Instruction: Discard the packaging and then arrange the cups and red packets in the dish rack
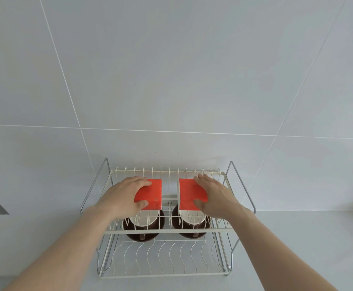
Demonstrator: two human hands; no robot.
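Only wall beyond—dish rack (pixel 165 231) hemmed.

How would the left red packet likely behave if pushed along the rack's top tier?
The left packet looks boxy with crisp edges, so probably stiff. Flat faces suggest sliding, not rolling. On the rack wires it may snag.

I have one view only, the head camera, wide-angle, looking forward and down from above and in front of the rack (pixel 167 231). It sits close: both forearms run in from the bottom corners and the hands, left (pixel 122 195) and right (pixel 217 195), land low in the middle. The tiled wall (pixel 171 80) fills the upper half, its lines bowed by the lens; the counter (pixel 286 248) fills the bottom
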